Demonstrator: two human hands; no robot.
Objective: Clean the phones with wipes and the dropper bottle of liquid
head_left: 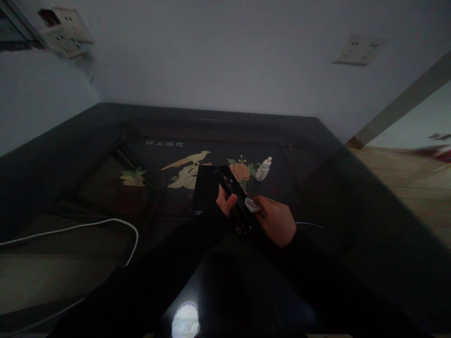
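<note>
My left hand (225,203) is wrapped round a black remote control (234,197), holding it tilted above the dark table (88,155). My right hand (276,218) pinches a small white cloth or wipe (252,205) against the remote's side. Both arms are in black sleeves. A flat black rectangular object (204,188) lies on the table just behind the left hand. A small white dropper bottle (263,169) stands to the right of it, beyond my right hand.
The table top is glossy with an inlaid bird-and-flower picture (186,164). A white cable (105,225) loops across its left side. Wall sockets (361,49) sit on the wall behind. Wooden floor (405,178) shows at right past the table's edge.
</note>
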